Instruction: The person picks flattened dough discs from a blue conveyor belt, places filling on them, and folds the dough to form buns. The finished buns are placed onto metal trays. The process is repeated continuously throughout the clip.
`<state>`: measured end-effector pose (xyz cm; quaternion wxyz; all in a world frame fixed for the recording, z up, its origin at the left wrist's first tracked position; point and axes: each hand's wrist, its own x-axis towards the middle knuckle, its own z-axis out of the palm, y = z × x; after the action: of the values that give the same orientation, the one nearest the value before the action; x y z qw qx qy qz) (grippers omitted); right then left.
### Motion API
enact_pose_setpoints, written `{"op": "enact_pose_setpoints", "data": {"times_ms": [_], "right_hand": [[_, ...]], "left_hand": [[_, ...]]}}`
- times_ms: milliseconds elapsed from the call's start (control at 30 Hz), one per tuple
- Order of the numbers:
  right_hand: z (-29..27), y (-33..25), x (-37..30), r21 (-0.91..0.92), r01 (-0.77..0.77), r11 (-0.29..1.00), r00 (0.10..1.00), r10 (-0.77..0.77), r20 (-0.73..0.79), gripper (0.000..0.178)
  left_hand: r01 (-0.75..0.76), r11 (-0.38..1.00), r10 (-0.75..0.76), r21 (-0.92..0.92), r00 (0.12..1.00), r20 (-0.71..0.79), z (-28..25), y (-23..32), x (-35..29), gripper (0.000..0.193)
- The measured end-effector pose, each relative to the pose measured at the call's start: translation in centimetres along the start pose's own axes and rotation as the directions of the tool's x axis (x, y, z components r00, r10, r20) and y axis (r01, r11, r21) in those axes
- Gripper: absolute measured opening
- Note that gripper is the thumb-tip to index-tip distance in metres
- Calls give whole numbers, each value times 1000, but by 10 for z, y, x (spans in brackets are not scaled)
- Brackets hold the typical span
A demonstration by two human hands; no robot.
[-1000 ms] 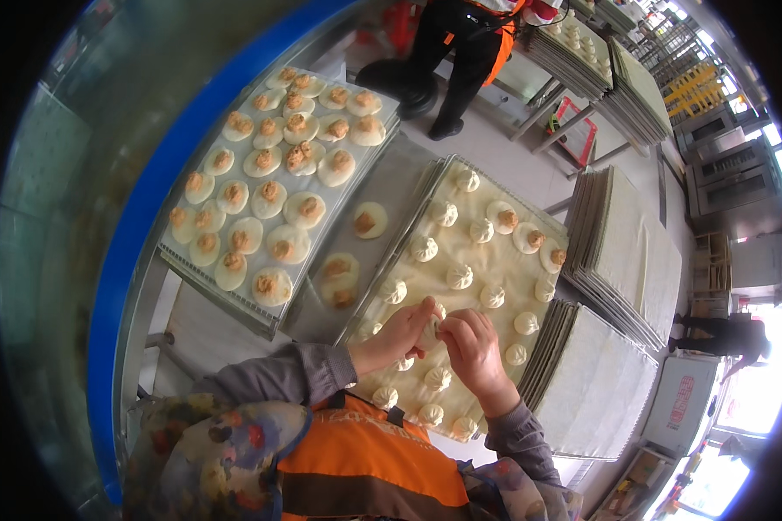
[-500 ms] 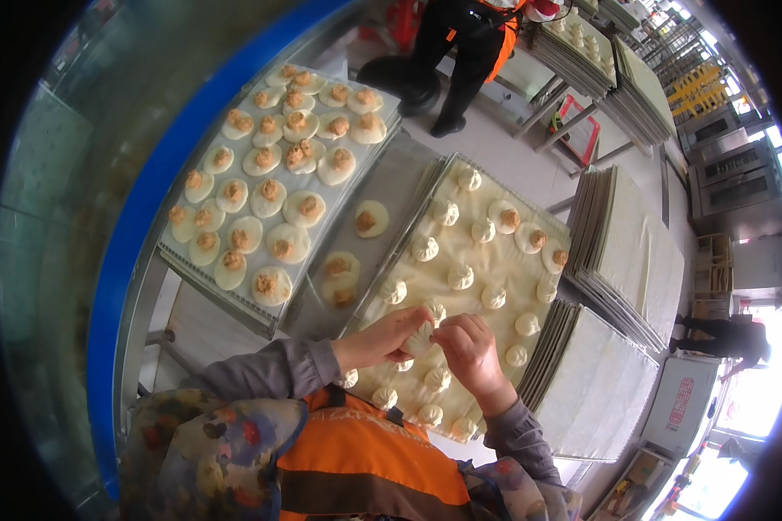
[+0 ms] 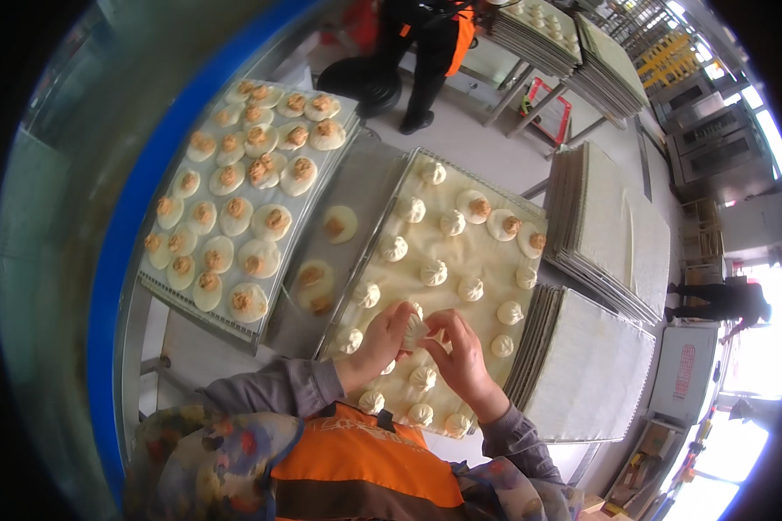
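A pleated dough bun [image 3: 414, 332] sits in my left hand [image 3: 378, 346], whose fingers curl round its side. My right hand [image 3: 460, 354] pinches the top of the same bun with thumb and fingertips. Both hands hover over a cloth-lined tray [image 3: 460, 334] with rows of pleated buns on it. Along this tray's far right part lie three flat dough rounds, one of them a dough round with filling [image 3: 473, 207]. To the left, a perforated tray [image 3: 175, 293] bears many dough rounds topped with orange-brown filling [image 3: 248, 302].
Between the trays is a metal surface [image 3: 308, 252] with a few filled rounds. Stacks of cloth-covered boards [image 3: 604, 226] stand on the right. A blue-edged machine [image 3: 122, 260] curves along the left. A person in black trousers [image 3: 426, 74] stands beyond; another person [image 3: 721, 300] is far right.
The view has shifted, so trays and stacks appear farther left. My right fingers have moved slightly on the bun's pleats; both hands still hold it.
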<state>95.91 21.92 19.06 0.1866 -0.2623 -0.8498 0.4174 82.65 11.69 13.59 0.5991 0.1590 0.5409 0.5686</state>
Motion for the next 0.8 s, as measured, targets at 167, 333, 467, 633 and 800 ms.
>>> {"op": "enact_pose_setpoints", "data": {"times_ms": [167,333,467,633,800], "right_hand": [[2,3,-11,112,-156,981,976,170,-133,13],[-16,10,-12,39,-50,998,990,55,-127,17],[-35,13,-6,111,-18,994,999,22,-40,23],[-51,35,19,-195,24,980,973,-68,-220,53],[-70,115,58,-6,-213,977,938,203,-281,62]], "left_hand": [[-365,924,366,117,931,10,22,-8,9,39],[69,988,-31,-139,964,263,19,0,27,55],[290,949,-191,-120,838,512,19,11,47,63],[50,988,2,-145,941,339,45,11,97,63],[-428,803,381,415,904,194,61,36,203,50]]}}
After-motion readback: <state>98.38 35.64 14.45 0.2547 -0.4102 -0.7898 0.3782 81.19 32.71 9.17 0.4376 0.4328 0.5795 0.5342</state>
